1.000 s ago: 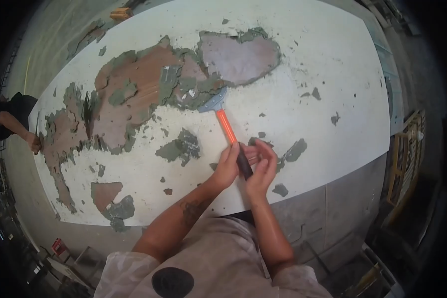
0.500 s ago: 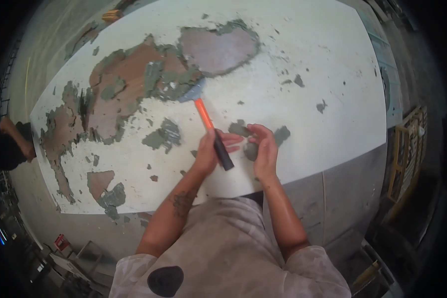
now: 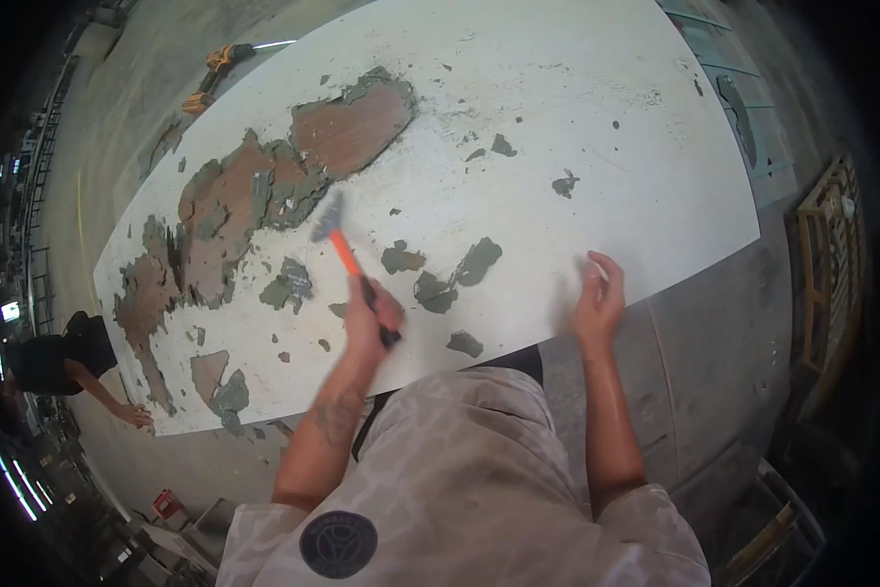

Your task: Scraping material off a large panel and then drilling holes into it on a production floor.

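Grey floor (image 3: 102,176): shows around the work area, with a yellow line along it at the left.
White panel (image 3: 646,215): a broad surface in front of the person, its edges curved by the fisheye view.
Brown-and-green crust (image 3: 352,127): a long, ragged layer on the panel, running from its upper middle toward its lower left; the brown areas are rimmed with grey-green.
Patterned shirt (image 3: 460,460): pale, on the person, along the lower edge of the view.
Co-worker (image 3: 53,364): in dark clothing at the far left, one arm reaching to the panel's lower left corner.
Slatted rack (image 3: 832,245): yellowish, beyond the panel's right end.
Scraper (image 3: 342,252): over the panel's middle, tilted toward the upper left; its blurred blade is just beside the crust's lower edge, and contact cannot be told.
Left hand (image 3: 370,315): wrapped around the dark end of the scraper's handle.
Right hand (image 3: 600,298): well apart from the scraper, near the panel's closer edge, fingers loosely bent; whether it touches the surface cannot be told.
Loose flakes (image 3: 479,261): grey-green pieces scattered over the panel, several lying between the two hands.
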A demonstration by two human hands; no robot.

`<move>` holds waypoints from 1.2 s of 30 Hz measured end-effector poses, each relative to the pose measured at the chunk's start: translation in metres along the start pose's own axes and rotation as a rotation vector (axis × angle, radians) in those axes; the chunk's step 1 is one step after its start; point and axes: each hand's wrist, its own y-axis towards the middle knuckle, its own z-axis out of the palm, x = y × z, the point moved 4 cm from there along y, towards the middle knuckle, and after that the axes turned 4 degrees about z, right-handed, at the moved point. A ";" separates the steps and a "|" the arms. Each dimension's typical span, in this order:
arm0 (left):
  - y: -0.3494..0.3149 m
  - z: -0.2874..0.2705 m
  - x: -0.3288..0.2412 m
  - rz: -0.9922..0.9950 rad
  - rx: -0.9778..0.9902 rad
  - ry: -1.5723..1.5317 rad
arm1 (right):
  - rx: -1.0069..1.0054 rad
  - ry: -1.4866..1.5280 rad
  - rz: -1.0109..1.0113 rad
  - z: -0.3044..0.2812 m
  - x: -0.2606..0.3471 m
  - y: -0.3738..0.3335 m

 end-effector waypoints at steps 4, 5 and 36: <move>-0.076 0.031 0.070 -0.090 0.071 0.377 | 0.057 0.070 0.039 -0.013 0.007 0.003; -0.064 0.036 0.065 -0.082 0.085 0.371 | 0.133 0.123 0.084 -0.007 0.005 0.005; 0.150 0.060 -0.169 1.348 -0.159 1.737 | 1.098 -0.197 0.459 0.100 0.055 0.139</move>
